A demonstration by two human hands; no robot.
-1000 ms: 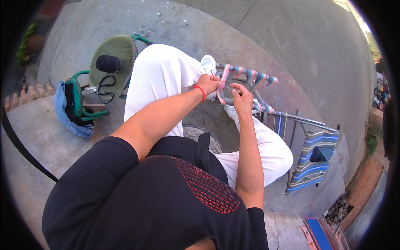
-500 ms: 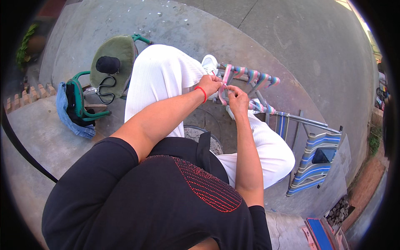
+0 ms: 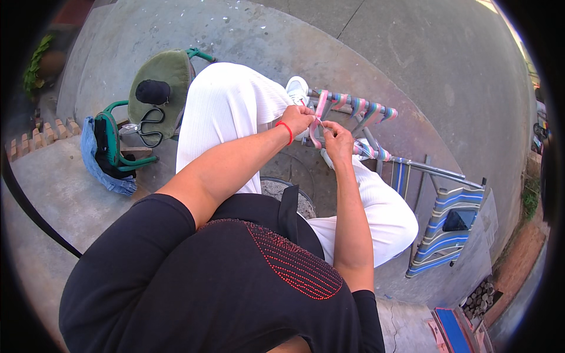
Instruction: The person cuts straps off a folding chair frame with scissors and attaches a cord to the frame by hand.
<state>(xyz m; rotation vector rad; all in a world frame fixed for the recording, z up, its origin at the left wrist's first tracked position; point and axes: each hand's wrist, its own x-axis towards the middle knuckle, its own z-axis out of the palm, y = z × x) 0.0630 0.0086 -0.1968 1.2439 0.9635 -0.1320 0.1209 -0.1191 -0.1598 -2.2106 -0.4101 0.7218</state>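
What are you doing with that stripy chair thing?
A seated person in white trousers is working on a folding chair frame lying on the concrete. Both hands pinch a pink strip at the frame's wrapped bar: left hand, right hand. Part of the frame is already covered in striped webbing. Scissors lie on a green stool nearby.

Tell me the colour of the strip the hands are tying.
Pink strip, clearest in the head view.

Both forearms are extending forward over the knees. The left hand [image 3: 297, 119] is closing in a pinch; the right hand [image 3: 338, 141] is pinching just beside it, knuckles up.
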